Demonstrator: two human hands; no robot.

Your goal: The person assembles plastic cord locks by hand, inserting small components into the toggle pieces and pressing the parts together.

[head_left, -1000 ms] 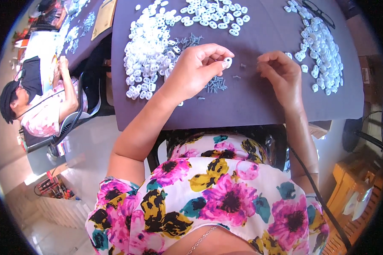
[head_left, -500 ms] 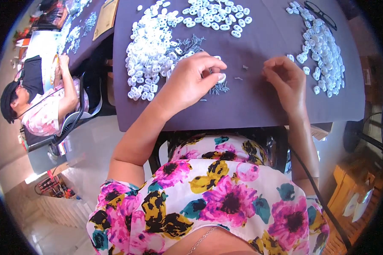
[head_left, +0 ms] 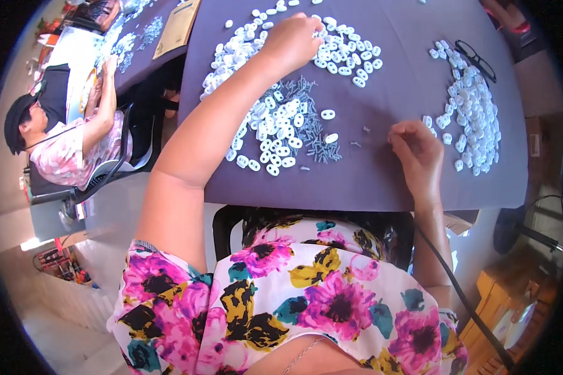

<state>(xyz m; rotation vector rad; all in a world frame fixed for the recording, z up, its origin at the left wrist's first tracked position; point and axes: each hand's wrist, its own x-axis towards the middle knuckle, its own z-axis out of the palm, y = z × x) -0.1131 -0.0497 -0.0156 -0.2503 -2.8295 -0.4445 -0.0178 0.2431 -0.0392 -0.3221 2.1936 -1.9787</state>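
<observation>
My left hand (head_left: 294, 41) reaches to the far side of the table, over the edge of a spread of white oval pieces with two holes (head_left: 358, 57). Its fingers are bent together, and whatever lies between the fingertips is hidden. My right hand (head_left: 417, 153) hovers near the table's front right, thumb and fingers curled into a pinch whose contents I cannot make out. Between the hands lies a heap of small grey screws (head_left: 322, 149), with a white oval piece (head_left: 328, 114) beside it. More white pieces (head_left: 278, 139) are heaped left of the screws, partly behind my left forearm.
A long pile of white pieces (head_left: 475, 128) lies at the right, with black-framed glasses (head_left: 476, 60) behind it. One loose screw (head_left: 366, 130) sits left of my right hand. At far left, a person in a dark cap (head_left: 24, 122) works at another table.
My left hand has moved forward from above the screws to the far white pieces. My right hand stays curled near the same spot. The view has shifted slightly.
</observation>
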